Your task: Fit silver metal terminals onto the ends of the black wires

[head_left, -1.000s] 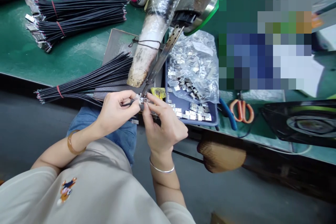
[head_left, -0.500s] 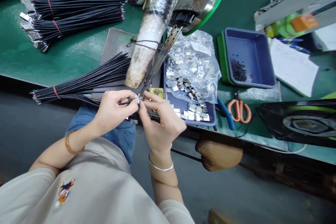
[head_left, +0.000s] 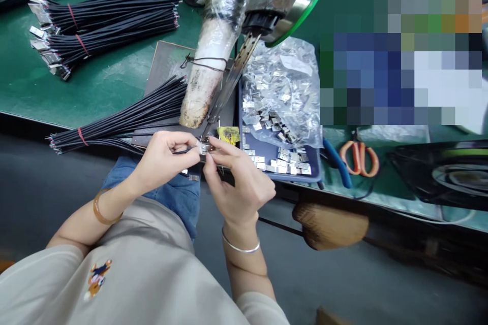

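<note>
Below the soldering iron's tip, my left hand (head_left: 163,157) is closed in a pinch on a black cable (head_left: 183,151). At the cable's end, by the left fingertips, is a small silver metal connector (head_left: 204,146). My right hand (head_left: 242,175) has its thumb and forefinger at the connector's right side, gripping its edge. Just above both hands comes down the soldering iron (head_left: 229,86), beside a white tube wrapped in plastic film (head_left: 208,71). A bundle of black cables (head_left: 125,117) with a red tie lies left of the hands on a grey board (head_left: 168,61).
To the right stands a blue tray (head_left: 267,155) with silver connectors and a plastic bag (head_left: 282,86) of more. Blue-handled pliers (head_left: 339,165) and orange-handled scissors (head_left: 358,157) lie beyond. Tied cable bundles (head_left: 114,15) lie at the back left. Pixel blocks hide the upper right.
The right fingertips have shifted slightly right, showing more of the connector. My left hand keeps its pinch on the cable. The camera view has turned a little.
</note>
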A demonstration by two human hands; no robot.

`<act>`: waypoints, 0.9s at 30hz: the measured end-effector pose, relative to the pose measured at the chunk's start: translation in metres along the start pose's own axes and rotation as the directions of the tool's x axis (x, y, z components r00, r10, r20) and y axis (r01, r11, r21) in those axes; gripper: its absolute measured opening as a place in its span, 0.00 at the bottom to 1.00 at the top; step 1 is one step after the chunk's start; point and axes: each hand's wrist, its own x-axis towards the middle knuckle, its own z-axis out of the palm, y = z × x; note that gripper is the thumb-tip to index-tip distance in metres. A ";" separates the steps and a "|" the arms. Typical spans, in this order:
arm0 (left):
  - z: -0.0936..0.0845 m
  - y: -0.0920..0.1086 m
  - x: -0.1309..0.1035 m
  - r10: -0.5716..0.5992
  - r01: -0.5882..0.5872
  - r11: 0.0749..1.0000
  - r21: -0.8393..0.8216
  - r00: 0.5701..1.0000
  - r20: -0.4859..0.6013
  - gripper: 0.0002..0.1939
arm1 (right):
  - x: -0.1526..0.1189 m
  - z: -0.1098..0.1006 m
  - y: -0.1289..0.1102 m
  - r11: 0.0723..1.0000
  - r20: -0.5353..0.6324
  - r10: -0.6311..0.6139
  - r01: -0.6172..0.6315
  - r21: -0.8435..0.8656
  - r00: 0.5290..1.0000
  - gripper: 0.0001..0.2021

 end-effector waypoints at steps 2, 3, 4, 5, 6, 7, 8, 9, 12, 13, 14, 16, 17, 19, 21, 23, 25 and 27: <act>-0.003 0.002 0.000 -0.031 0.033 0.998 -0.049 0.999 0.043 0.09 | -0.002 0.000 0.002 0.999 0.001 -0.037 0.037 -0.008 0.999 0.07; -0.005 0.004 -0.001 -0.055 0.061 0.995 -0.076 0.995 0.078 0.09 | -0.004 0.000 0.003 0.998 0.007 -0.062 0.062 -0.015 0.998 0.07; -0.007 0.006 -0.001 -0.077 0.089 0.991 -0.098 0.990 0.121 0.09 | -0.006 0.001 0.004 0.996 0.012 -0.086 0.087 -0.019 0.996 0.06; -0.009 0.008 -0.002 -0.093 0.113 0.987 -0.112 0.981 0.173 0.10 | -0.009 0.001 0.005 0.994 0.012 -0.108 0.108 -0.015 0.994 0.05; -0.012 0.010 -0.004 -0.100 0.128 0.985 -0.117 0.970 0.222 0.11 | -0.011 0.001 0.006 0.992 0.005 -0.122 0.122 0.004 0.992 0.04; -0.013 0.012 -0.006 -0.097 0.129 0.985 -0.110 0.962 0.256 0.11 | -0.013 0.001 0.006 0.992 -0.007 -0.117 0.117 0.037 0.993 0.03; -0.014 0.014 -0.009 -0.084 0.112 0.989 -0.092 0.961 0.263 0.10 | -0.015 0.002 0.005 0.993 -0.032 -0.082 0.084 0.078 0.996 0.03; -0.015 0.015 -0.012 -0.061 0.078 0.995 -0.060 0.969 0.238 0.09 | -0.016 0.002 0.005 0.992 -0.057 -0.010 0.017 0.123 0.998 0.03; -0.016 0.014 -0.021 0.052 -0.060 0.996 0.068 0.992 0.114 0.05 | -0.014 0.002 0.001 0.901 0.016 0.312 -0.302 0.312 0.950 0.05; -0.017 0.013 -0.023 0.072 -0.082 0.992 0.093 0.991 0.110 0.06 | -0.013 0.002 0.000 0.845 0.095 0.379 -0.386 0.369 0.920 0.06; -0.018 0.011 -0.024 0.073 -0.086 0.992 0.095 0.989 0.126 0.08 | -0.011 0.002 0.000 0.802 0.169 0.406 -0.439 0.404 0.898 0.06; -0.020 0.007 -0.024 0.042 -0.049 0.998 0.038 0.984 0.176 0.12 | -0.010 0.000 -0.001 0.797 0.204 0.411 -0.459 0.394 0.889 0.06; -0.021 0.006 -0.024 0.025 -0.024 1.000 -0.006 0.982 0.188 0.14 | -0.011 -0.001 -0.002 0.832 0.147 0.410 -0.435 0.345 0.900 0.06; -0.023 0.004 -0.021 0.007 0.010 0.996 -0.088 0.981 0.192 0.15 | -0.014 -0.002 -0.004 0.918 -0.008 0.355 -0.347 0.191 0.935 0.04; -0.025 0.004 -0.020 -0.004 0.030 0.991 -0.130 0.980 0.198 0.17 | -0.016 -0.003 -0.007 0.979 -0.065 0.203 -0.199 0.052 0.977 0.01; -0.025 0.004 -0.019 -0.011 0.042 0.989 -0.144 0.978 0.208 0.18 | -0.016 -0.001 -0.012 0.999 -0.024 0.047 -0.047 -0.024 0.999 0.03; -0.025 0.003 -0.019 -0.019 0.053 0.988 -0.148 0.974 0.225 0.17 | -0.014 0.001 -0.015 0.999 0.014 -0.001 0.001 -0.037 1.000 0.01; -0.025 0.000 -0.021 -0.033 0.069 0.986 -0.151 0.974 0.226 0.15 | -0.012 0.002 -0.018 0.996 0.052 0.086 -0.088 0.030 0.995 0.04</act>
